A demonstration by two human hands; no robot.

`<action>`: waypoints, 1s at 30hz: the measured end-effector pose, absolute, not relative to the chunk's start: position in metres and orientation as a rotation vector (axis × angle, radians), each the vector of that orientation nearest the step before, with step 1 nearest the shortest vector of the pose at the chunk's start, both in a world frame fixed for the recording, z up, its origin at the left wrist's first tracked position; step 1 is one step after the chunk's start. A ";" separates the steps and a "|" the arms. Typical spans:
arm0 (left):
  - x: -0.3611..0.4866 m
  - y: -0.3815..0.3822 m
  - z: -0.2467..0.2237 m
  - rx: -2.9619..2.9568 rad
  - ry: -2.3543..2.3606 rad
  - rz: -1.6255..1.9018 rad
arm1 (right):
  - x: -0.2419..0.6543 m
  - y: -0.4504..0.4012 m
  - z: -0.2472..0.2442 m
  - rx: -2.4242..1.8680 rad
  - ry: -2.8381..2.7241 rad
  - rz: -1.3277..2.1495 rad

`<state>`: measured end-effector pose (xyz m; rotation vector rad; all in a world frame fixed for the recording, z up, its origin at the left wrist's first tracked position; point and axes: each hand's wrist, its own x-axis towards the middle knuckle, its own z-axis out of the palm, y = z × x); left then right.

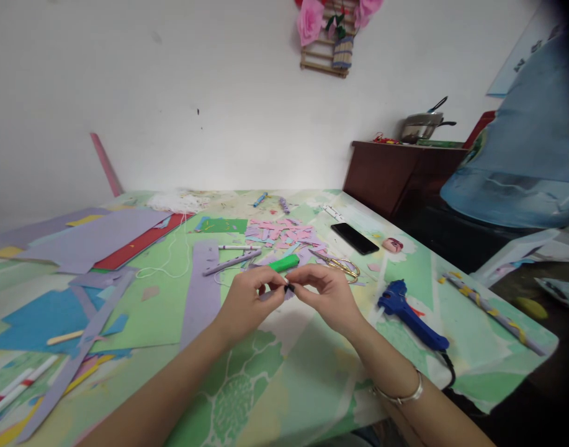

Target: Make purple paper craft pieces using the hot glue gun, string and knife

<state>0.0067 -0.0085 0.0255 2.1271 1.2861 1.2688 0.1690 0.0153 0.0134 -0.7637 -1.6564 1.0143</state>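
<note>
My left hand (254, 298) and my right hand (328, 295) meet over the near middle of the table, fingertips pinched together. Between them a small lilac paper piece (289, 294) shows just under the fingertips; the fingers hide most of it. Right behind the hands lies a bright green tool or tube (284, 263), partly covered. Gold-handled scissors (344, 268) rest beyond my right hand. A lilac rolled paper stick (232, 262) lies beyond my left hand. Farther back is a pile of pink and lilac paper scraps (279, 231).
A blue glue gun (412, 316) with a cord lies at right, near a black phone (355, 238) and a wrapped stick (493, 310). Coloured paper sheets (102, 233) and strips cover the left side. A large water bottle (521, 143) stands beyond the table's right edge.
</note>
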 end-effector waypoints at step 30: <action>0.010 -0.012 0.022 2.121 1.293 1.282 | 0.159 0.006 0.000 -0.731 -1.884 0.021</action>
